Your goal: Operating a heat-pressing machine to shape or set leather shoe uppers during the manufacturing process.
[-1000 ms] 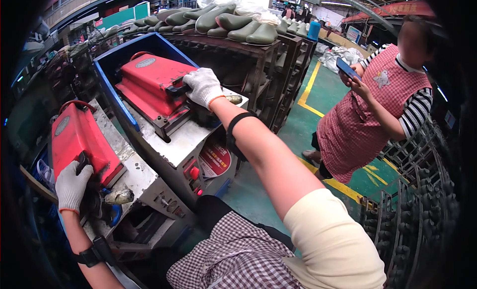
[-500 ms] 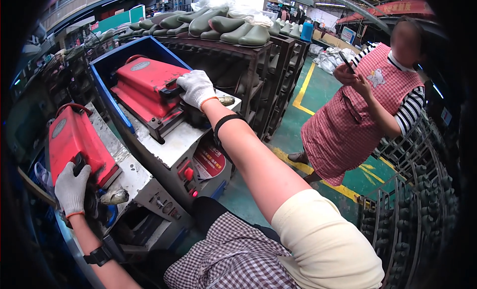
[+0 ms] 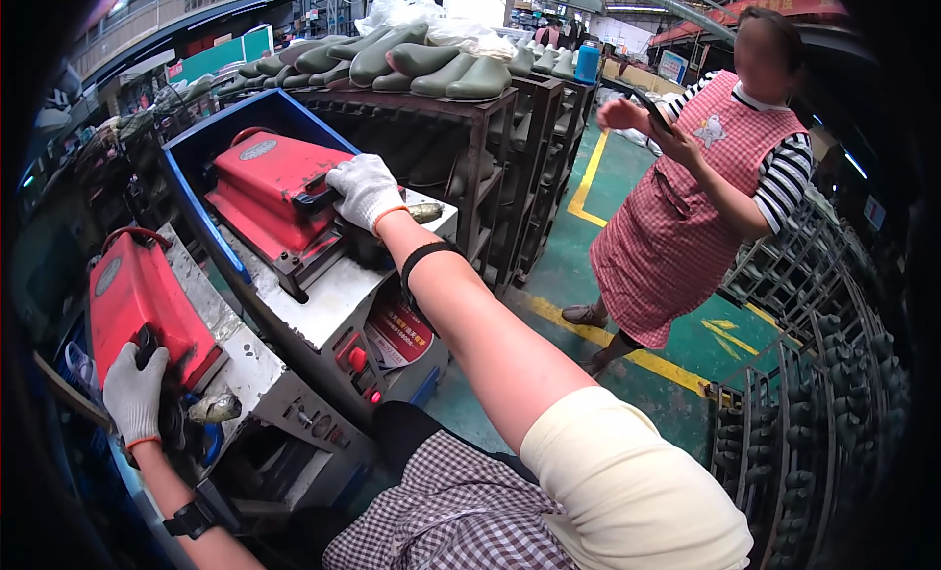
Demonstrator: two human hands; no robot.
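Observation:
Both my hands wear white knit gloves with orange cuffs. My left hand (image 3: 135, 394) is closed on the black handle (image 3: 145, 345) at the near end of a red machine cover (image 3: 152, 300). My right hand (image 3: 369, 192) grips a similar black handle (image 3: 316, 196) on a second red cover (image 3: 263, 183), farther off and to the right. Both covers look lowered onto their machines. A worn, metallic knob-like part (image 3: 215, 407) sticks out near my left hand, and another (image 3: 425, 213) beside my right wrist. The glove backs partly hide my fingers.
A blue tray frame (image 3: 183, 178) surrounds the right machine's back and side. Its front panel carries a red button (image 3: 357, 358). Behind stands a metal rack (image 3: 500, 129) topped with green shoe-shaped forms (image 3: 387, 55). At right, a co-worker (image 3: 686, 198) holds a phone, near shelving (image 3: 784, 413).
The view has shifted slightly, while both my hands stay on their handles. One of the co-worker's hands has moved away from the phone, outward to the left.

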